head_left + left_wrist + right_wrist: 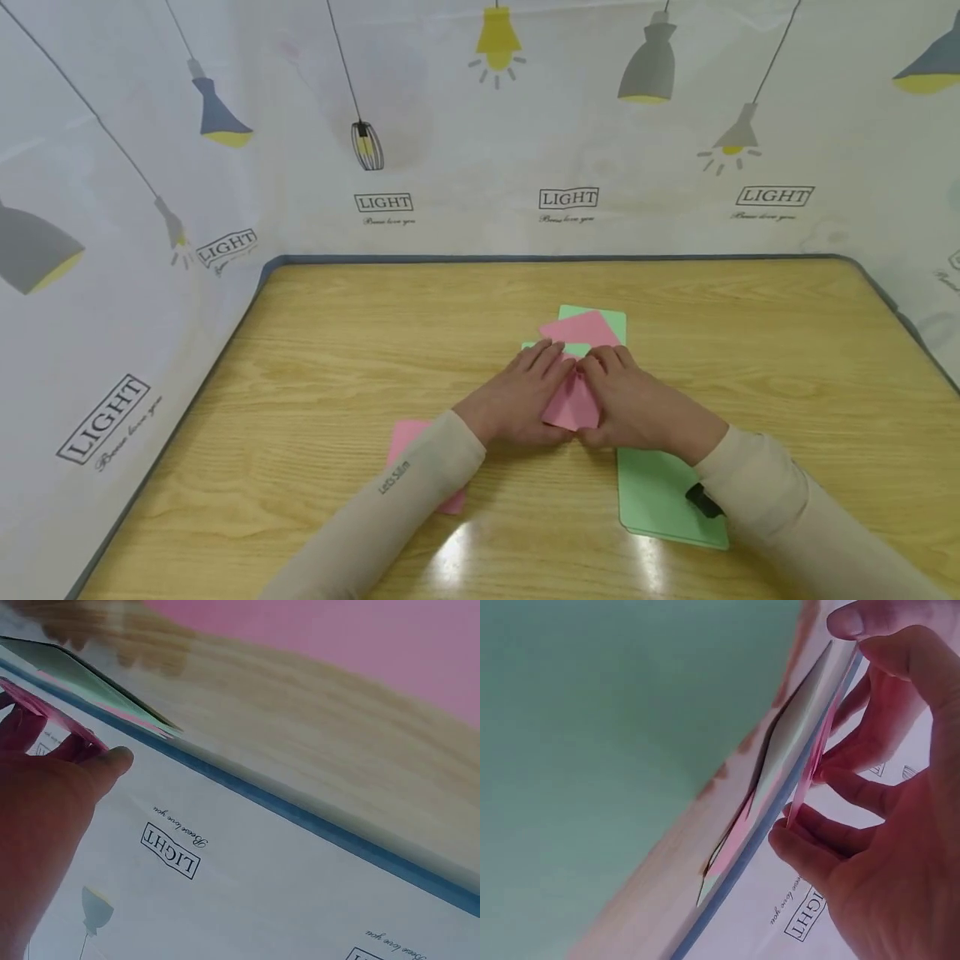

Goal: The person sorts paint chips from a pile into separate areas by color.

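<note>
A small piece of pink paper (572, 408) with visible creases is held between both hands, raised over the table. My left hand (516, 402) grips its left side, and the fingers of my right hand (636, 404) pinch the right side. Seen from the right wrist, the pink paper (808, 780) is almost edge-on, with fingertips of both hands along it. Behind the hands lie a green card (579, 348), a tilted pink card (592, 327) and another green card (617, 320), overlapping one another. The hands hide part of the nearer green card.
Pink paper (405, 435) lies at the left, partly covered by the left forearm. A stack of green cards (652, 500) sits beneath the right forearm. The wooden table (337, 333) has a dark blue edge, with lamp-printed fabric (465, 142) standing behind and at the sides.
</note>
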`<state>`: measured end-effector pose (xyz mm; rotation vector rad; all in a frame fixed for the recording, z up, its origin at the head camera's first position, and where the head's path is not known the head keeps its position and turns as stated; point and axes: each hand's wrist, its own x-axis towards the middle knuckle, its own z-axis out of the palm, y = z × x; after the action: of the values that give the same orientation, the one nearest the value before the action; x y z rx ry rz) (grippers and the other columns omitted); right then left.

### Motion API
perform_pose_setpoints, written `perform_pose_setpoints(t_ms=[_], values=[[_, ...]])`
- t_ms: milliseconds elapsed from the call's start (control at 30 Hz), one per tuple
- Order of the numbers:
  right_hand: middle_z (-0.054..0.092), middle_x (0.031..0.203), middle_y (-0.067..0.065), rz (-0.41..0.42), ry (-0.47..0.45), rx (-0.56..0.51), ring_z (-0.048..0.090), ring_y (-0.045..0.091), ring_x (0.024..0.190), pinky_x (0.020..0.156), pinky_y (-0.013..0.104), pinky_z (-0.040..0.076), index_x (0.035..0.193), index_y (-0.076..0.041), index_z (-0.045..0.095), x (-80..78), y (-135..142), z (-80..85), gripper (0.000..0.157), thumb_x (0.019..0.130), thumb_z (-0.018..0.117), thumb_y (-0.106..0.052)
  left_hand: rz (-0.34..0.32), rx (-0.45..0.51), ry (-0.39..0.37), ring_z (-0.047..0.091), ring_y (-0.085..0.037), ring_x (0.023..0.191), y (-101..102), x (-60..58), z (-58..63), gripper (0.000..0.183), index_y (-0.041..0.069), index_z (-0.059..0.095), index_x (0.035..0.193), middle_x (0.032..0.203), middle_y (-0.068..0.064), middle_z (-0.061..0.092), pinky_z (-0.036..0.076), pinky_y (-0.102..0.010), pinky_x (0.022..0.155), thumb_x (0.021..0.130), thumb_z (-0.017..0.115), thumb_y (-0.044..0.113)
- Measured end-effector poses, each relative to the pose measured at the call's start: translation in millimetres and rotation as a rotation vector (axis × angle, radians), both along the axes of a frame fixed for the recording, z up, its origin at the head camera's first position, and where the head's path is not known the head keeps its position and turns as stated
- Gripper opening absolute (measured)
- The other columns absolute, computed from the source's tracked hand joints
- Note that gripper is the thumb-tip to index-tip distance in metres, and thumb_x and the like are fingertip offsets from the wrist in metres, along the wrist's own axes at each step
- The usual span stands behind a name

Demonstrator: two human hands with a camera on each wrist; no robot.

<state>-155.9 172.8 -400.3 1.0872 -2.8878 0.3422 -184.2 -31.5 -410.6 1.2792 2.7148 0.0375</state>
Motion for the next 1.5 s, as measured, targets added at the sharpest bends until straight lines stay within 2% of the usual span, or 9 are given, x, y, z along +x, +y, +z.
perform_pose_setpoints(t_ms=[167, 467, 700, 833, 967, 1100, 1333, 1500], values=[[0.045, 0.126, 0.021, 0.018, -0.033, -0.031, 0.04, 0.036, 0.117, 0.092, 0.043, 0.048, 0.124, 0.003, 0.052, 1.1, -1.0, 0.5, 0.071, 0.073, 0.079, -0.04, -0.016, 0.063, 0.009, 0.022, -0.027, 0.14, -4.8, -1.5, 2.1, 0.088, 0.01, 0.033, 0.147, 0.146, -0.01, 0.033, 0.016, -0.031, 0.115, 0.083, 0.069, 0.058], [0.045, 0.13, 0.015, 0.057, -0.066, -0.1, 0.039, 0.03, 0.121, 0.087, 0.037, 0.05, 0.125, -0.005, 0.054, 1.3, -15.3, -1.4, 0.069, 0.074, 0.081, -0.043, 0.004, 0.11, 0.027, 0.027, -0.026, 0.136, -27.4, 8.6, 12.2, 0.083, 0.012, 0.042, 0.141, 0.14, -0.008, 0.038, 0.022, -0.029, 0.113, 0.081, 0.071, 0.061], [0.043, 0.133, 0.011, 0.11, -0.148, -0.114, 0.039, 0.026, 0.118, 0.087, 0.034, 0.049, 0.132, -0.007, 0.051, 2.3, -43.5, 5.4, 0.071, 0.075, 0.078, -0.04, 0.078, 0.107, -0.067, 0.029, -0.027, 0.136, -57.3, 23.8, 30.3, 0.081, 0.012, 0.043, 0.141, 0.14, -0.008, 0.038, 0.034, -0.033, 0.108, 0.078, 0.079, 0.047], [0.043, 0.131, 0.013, 0.152, -0.153, -0.1, 0.039, 0.028, 0.119, 0.089, 0.035, 0.049, 0.132, -0.005, 0.05, 3.7, -62.3, 6.6, 0.071, 0.076, 0.077, -0.039, 0.14, 0.106, -0.114, 0.031, -0.028, 0.135, -72.2, 33.1, 35.2, 0.078, 0.01, 0.045, 0.14, 0.137, -0.01, 0.04, 0.035, -0.036, 0.107, 0.079, 0.079, 0.045], [0.044, 0.13, 0.015, 0.195, -0.154, -0.073, 0.039, 0.03, 0.12, 0.093, 0.036, 0.047, 0.131, -0.004, 0.05, 5.3, -82.8, 5.2, 0.07, 0.076, 0.076, -0.04, 0.186, 0.097, -0.122, 0.037, -0.029, 0.129, -87.6, 42.4, 34.7, 0.074, 0.007, 0.048, 0.135, 0.129, -0.008, 0.044, 0.037, -0.036, 0.105, 0.078, 0.078, 0.045], [0.044, 0.131, 0.013, 0.227, -0.164, -0.022, 0.039, 0.028, 0.121, 0.094, 0.034, 0.046, 0.131, -0.007, 0.051, 8.3, -102.9, 3.6, 0.069, 0.077, 0.075, -0.043, 0.227, 0.097, -0.129, 0.041, -0.029, 0.122, -103.0, 52.5, 33.2, 0.072, 0.006, 0.05, 0.126, 0.122, -0.007, 0.045, 0.042, -0.036, 0.1, 0.073, 0.081, 0.044], [0.044, 0.132, 0.012, 0.276, -0.186, 0.032, 0.04, 0.026, 0.12, 0.094, 0.032, 0.045, 0.133, -0.01, 0.051, 17.0, -131.8, 1.7, 0.068, 0.079, 0.074, -0.044, 0.297, 0.058, -0.165, 0.042, -0.03, 0.119, -124.4, 68.9, 29.7, 0.091, 0.003, 0.048, 0.13, 0.125, -0.012, 0.046, 0.042, -0.04, 0.1, 0.066, 0.081, 0.058], [0.046, 0.129, 0.011, 0.289, -0.178, 0.04, 0.042, 0.025, 0.117, 0.092, 0.029, 0.045, 0.132, -0.01, 0.051, 20.2, -141.7, -1.1, 0.068, 0.078, 0.076, -0.042, 0.311, 0.073, -0.173, 0.042, -0.031, 0.117, -131.5, 72.1, 26.6, 0.09, 0.002, 0.049, 0.127, 0.122, -0.012, 0.046, 0.04, -0.042, 0.101, 0.066, 0.084, 0.059]])
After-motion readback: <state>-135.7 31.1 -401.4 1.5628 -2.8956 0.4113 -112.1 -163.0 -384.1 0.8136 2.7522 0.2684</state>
